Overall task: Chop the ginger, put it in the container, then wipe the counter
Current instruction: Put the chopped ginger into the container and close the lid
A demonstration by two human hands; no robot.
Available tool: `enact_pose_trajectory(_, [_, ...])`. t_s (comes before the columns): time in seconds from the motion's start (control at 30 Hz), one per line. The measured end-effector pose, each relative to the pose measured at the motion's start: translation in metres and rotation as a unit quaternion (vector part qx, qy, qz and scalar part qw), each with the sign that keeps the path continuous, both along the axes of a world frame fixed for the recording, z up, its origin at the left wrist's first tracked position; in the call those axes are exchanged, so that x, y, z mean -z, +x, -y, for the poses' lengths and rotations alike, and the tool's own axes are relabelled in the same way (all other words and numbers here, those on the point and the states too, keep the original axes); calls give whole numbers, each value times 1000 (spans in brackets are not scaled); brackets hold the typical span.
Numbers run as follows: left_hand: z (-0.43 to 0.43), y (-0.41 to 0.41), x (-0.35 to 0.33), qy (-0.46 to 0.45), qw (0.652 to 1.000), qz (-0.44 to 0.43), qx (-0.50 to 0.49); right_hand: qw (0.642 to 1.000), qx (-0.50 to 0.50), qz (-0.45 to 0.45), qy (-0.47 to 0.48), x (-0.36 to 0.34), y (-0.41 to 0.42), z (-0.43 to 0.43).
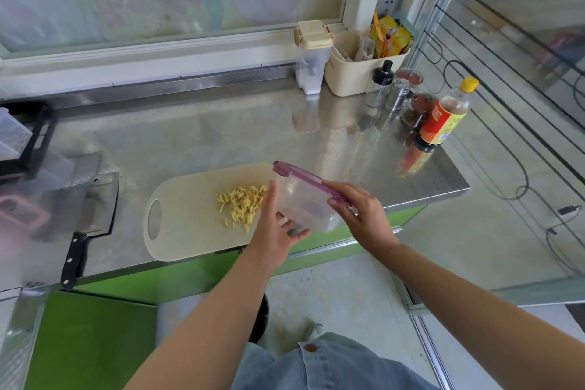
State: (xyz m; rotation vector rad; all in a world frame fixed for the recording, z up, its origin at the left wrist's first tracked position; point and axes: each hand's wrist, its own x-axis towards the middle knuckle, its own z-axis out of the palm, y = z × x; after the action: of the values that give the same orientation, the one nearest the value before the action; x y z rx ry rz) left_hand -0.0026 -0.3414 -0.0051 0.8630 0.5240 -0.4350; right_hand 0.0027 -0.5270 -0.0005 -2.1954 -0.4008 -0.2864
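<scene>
Lying far left: cleaver (93, 203) — flat on the table (221, 136), black handle toward the near edge.
Cutting board (190, 231): pale, at the table's near edge, handle hole to the left.
Ginger (242, 203): chopped pile on the board, just left of the left hand.
Left hand (273, 231): fingers straight, against the container's left side.
Container (304, 203): clear, purple-rimmed, tilted over the board's right end.
Right hand (361, 218): fingers curled over the container's purple edge — gripping it.
</scene>
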Motion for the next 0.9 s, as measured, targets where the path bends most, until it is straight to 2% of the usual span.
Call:
enact_pose_trajectory(0.13, [20, -4, 6, -13, 999, 31, -10, 998, 33, -21, 58, -2, -8, -15])
enact_pose_trajectory(0.3, [13, -5, 8, 45, 998, 38, -18, 993, 32, -66, 91, -4, -8, -9])
enact_pose_trajectory(0.37, [8, -6, 8, 62, 997, 43, -2, 988, 64, -86, 114, -8, -5, -6])
enact_pose_trajectory(0.43, [1, -6, 13, 61, 996, 55, 16, 966, 129, -121, 190, -14, 2, -1])
enact_pose_trajectory(0.53, [-16, -6, 23, 47, 995, 77, 44, 914, 224, -170, 294, -23, 16, 14])
enact_pose_trajectory(0.6, [-24, -6, 27, 39, 996, 73, 42, 860, 305, -213, 348, -20, 27, 26])
enact_pose_trajectory(0.67, [-29, -7, 27, 34, 997, 64, 29, 760, 375, -274, 455, -10, 35, 36])
enact_pose_trajectory(0.73, [-31, -9, 26, 29, 997, 61, 22, 655, 385, -318, 567, 5, 37, 42])
enact_pose_trajectory(0.77, [-31, -10, 25, 28, 997, 64, 22, 625, 384, -335, 592, 15, 37, 46])
enact_pose_trajectory(0.87, [-31, -12, 23, 28, 997, 71, 21, 590, 364, -368, 619, 31, 35, 48])
enact_pose_trajectory(0.9, [-31, -13, 23, 28, 997, 72, 23, 593, 352, -387, 612, 31, 35, 45])
